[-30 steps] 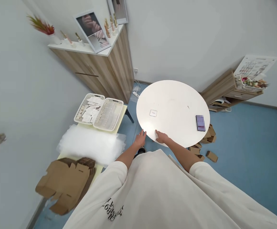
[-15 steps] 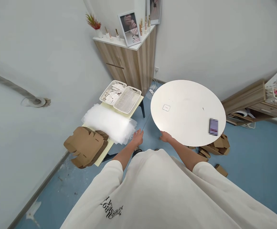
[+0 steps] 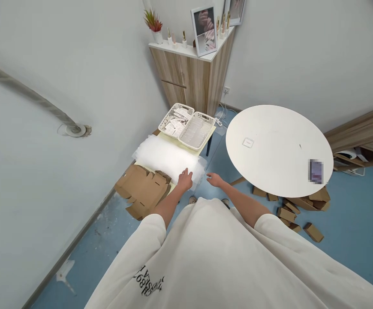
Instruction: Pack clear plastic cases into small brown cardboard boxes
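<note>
My left hand is over the near right part of a stack of white, translucent packing sheets; its fingers are spread, and I cannot tell whether they touch the top sheet. To its right, just off the stack's edge, hovers my right hand, fingers stretched out and holding nothing. Flat brown cardboard box blanks lie piled on the near end of the same narrow table. Behind the sheets stand a white basket of printed paper slips and another basket with clear plastic pieces.
A round white table at the right bears a small white-framed square and a blurred purple item. Several small cardboard boxes lie on the blue floor below it. A wooden cabinet fills the corner.
My view has turned left. My left hand has come over the white sheets, and my right hand has left the round table's edge and moved toward the stack.
</note>
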`<state>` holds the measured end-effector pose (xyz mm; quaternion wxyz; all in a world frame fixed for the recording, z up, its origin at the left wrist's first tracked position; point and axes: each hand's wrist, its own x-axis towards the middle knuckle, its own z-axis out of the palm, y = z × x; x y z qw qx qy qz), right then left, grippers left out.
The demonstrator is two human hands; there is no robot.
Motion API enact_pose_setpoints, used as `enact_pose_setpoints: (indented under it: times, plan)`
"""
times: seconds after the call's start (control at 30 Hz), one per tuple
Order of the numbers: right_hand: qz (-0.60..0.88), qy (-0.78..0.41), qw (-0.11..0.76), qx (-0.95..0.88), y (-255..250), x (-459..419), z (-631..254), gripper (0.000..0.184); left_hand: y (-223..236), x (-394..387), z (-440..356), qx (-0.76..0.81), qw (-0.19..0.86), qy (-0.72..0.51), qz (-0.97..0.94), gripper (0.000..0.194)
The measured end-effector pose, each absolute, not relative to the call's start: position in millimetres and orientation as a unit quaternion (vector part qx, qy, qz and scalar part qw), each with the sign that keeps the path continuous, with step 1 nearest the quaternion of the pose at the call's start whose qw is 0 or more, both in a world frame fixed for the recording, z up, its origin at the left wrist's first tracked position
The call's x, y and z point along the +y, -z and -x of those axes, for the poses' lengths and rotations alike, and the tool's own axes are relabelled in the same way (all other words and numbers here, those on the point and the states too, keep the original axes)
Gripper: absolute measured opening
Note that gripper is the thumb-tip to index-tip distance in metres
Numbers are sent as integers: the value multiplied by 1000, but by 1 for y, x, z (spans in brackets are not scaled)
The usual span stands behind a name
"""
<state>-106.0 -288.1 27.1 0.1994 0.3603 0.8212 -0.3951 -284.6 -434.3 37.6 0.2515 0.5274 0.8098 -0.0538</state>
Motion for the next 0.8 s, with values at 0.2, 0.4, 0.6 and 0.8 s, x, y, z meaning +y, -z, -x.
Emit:
enact_pose_setpoints:
  times: [0.2, 0.4, 0.6, 0.8]
  plan:
    - [-415, 432, 128, 790, -16, -317, 170, 47, -31, -443, 310, 794, 270, 42, -544, 44]
    - [-439, 542, 50, 715, -6, -337, 199, 48, -29, -449, 323, 768, 308, 14, -561, 35]
    - [-473, 566, -20, 675, 0, -345, 206, 43, -29, -451, 326, 757, 328, -8, -566, 34]
    - [-469, 573, -74, 668, -6, -347, 212, 40, -25, -454, 330, 757, 330, -12, -564, 31]
